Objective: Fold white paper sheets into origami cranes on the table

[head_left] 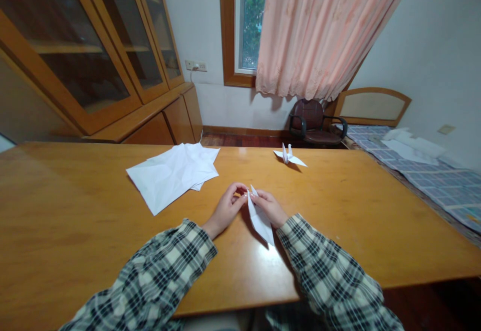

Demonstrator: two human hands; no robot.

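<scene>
Across the wooden counter (75, 210), white sheets (173, 175) lie at 10 o'clock of the hands. The left hand (226, 206) and right hand (269, 207) pinch the folded paper (260, 224) at its 11 o'clock tip, its long axis running to 5 o'clock. A paper crane (288, 156) sits at 1 o'clock.

On the table (75, 230), the folded paper (260, 219) sits near the middle of the table, held between the left hand (225, 208) and right hand (268, 206). The sheets of paper (173, 173) lie on the table farther back and left, the paper crane (289, 156) near its far edge. The cabinet (93, 70) stands behind the table's left, the chair (313, 123) behind its far right, the bed (432, 180) along its right side
</scene>
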